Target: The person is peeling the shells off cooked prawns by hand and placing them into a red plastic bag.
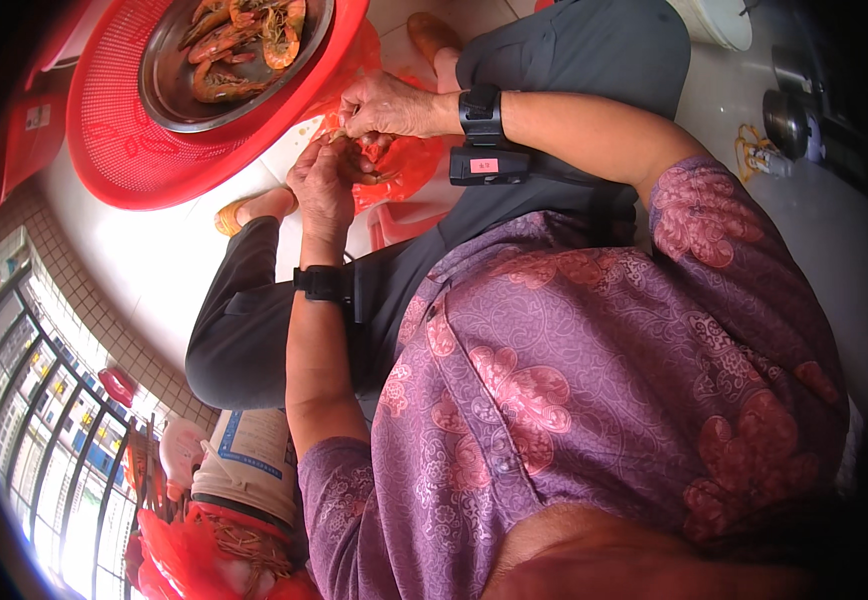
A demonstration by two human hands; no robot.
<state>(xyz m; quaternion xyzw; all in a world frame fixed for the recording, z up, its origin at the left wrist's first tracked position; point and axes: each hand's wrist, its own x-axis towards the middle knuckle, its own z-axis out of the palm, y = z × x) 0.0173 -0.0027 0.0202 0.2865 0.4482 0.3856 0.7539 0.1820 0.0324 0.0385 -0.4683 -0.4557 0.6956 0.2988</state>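
My left hand (324,176) holds a shrimp (353,159), its shell brown and orange, partly hidden by the fingers. From above, my right hand (389,109) meets it with bent fingers pinched at the shrimp's upper end, where the fingertips of both hands nearly touch. Just beyond the hands, several cooked-looking whole shrimp (228,45) lie in a round steel bowl (168,112), which rests inside a red plastic colander (123,161). A red plastic bag (411,169) spreads beneath the hands.
Pale floor tiles (171,247) carry small wet spots near the bag. A red plastic stool (396,225) partly shows between the legs. A white bucket (246,457) and a red bag (186,547) stand at lower left, near a barred window. Another white bucket (719,22) is at upper right.
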